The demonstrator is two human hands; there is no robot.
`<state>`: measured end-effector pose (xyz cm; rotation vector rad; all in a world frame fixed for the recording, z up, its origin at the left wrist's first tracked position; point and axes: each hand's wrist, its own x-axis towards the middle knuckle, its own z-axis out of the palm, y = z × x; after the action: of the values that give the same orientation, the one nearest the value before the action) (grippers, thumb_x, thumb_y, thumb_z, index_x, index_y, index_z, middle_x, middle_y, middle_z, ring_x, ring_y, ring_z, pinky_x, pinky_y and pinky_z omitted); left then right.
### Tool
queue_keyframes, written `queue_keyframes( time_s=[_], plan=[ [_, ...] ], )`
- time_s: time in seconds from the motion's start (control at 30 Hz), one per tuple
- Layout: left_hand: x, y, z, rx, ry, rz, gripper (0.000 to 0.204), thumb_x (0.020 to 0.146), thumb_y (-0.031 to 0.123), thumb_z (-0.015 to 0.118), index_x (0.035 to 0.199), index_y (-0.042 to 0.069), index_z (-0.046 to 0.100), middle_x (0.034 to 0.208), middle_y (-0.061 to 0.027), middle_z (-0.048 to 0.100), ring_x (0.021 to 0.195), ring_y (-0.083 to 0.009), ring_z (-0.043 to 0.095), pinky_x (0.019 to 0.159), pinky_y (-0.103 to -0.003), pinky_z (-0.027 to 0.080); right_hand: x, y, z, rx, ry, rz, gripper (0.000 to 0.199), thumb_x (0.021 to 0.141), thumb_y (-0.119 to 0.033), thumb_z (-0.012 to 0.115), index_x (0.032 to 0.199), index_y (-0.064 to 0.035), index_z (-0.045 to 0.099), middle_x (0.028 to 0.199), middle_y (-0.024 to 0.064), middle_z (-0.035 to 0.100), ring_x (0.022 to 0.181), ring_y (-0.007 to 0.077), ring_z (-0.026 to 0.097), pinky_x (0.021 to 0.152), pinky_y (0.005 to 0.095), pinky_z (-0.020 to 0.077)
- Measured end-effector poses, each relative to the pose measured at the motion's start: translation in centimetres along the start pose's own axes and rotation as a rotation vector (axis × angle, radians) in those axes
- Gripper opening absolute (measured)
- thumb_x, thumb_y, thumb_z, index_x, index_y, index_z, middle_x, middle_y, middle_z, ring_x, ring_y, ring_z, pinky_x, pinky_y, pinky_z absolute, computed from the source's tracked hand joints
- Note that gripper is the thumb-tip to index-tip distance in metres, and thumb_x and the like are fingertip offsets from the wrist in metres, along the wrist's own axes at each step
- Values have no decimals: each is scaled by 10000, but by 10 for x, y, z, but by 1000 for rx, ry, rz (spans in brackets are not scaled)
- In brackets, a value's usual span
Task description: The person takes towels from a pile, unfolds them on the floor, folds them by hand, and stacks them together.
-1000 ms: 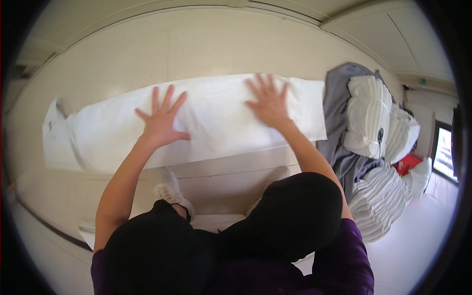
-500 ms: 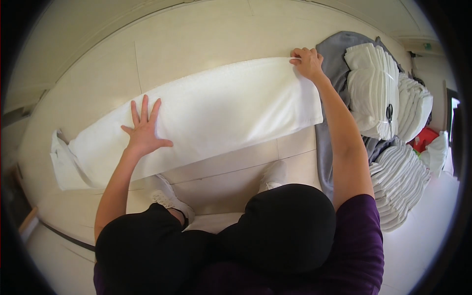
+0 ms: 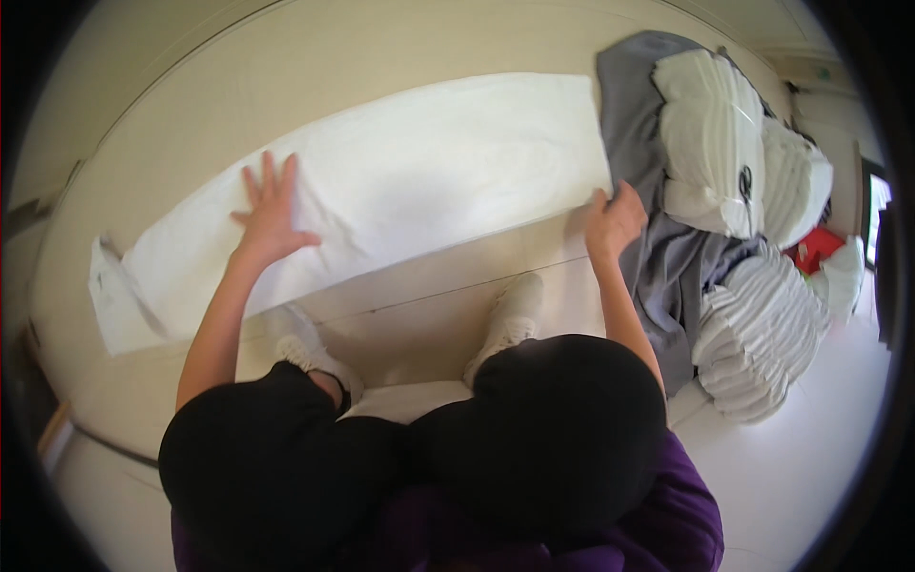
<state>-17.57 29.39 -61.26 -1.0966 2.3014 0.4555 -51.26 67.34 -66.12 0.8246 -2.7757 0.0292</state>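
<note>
A long white towel [image 3: 410, 181] lies spread across the floor in front of me, its left end turned over in a loose fold. My left hand [image 3: 270, 217] rests flat on its left part, fingers spread, and small creases run from beside the thumb. At the towel's near right corner is my right hand [image 3: 617, 225], slightly blurred, with thumb and fingers curled round the edge there. Both of my shoes [image 3: 505, 319] stand just short of the towel's near edge.
A grey cloth [image 3: 629, 105] lies on the right under a tied bundle of folded white towels [image 3: 705, 143] with black scissors [image 3: 745, 183] on it. Nearer is another towel stack [image 3: 758, 334]. Something red [image 3: 815, 250] and a white bag [image 3: 841, 276] lie beyond.
My right hand has moved from the towel's far right corner to its near right corner. My left hand stays spread on the towel, where creases now show. The view has shifted slightly.
</note>
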Motion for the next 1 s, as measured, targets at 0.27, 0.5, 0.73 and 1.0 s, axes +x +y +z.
queue_keyframes(
  time_s=[0.27,0.5,0.73,1.0],
  plan=[
    [-27,84,72,-207,461,746,745,908,463,657,1553,229,368,1661,-126,201,1539,-359,128,1177,-686,105,18,-42,-15,1691,-342,1251,277,866,-60,707,1108,35,613,995,103,640,902,213,629,841,375,540],
    [-18,81,60,-355,258,935,636,967,442,604,1527,199,425,1607,-104,345,1479,-355,294,1215,-571,180,24,-144,-112,1453,-214,149,396,848,51,669,1229,-12,583,1282,116,613,1169,225,601,1018,355,470],
    [-32,-16,27,-2503,-738,339,597,1015,420,550,1455,35,429,1359,-156,594,1180,-312,629,1001,-445,519,-8,-238,-143,656,-456,-1009,610,824,-241,761,1383,-107,559,1534,201,406,1447,426,327,1193,589,200],
    [-23,-26,62,-1985,-363,18,464,893,65,720,1305,-39,532,1208,-139,657,1054,-225,669,941,-374,545,49,-250,-60,591,-346,-831,572,1000,-194,536,1513,-3,371,1604,238,282,1511,412,206,1225,555,134]
  ],
)
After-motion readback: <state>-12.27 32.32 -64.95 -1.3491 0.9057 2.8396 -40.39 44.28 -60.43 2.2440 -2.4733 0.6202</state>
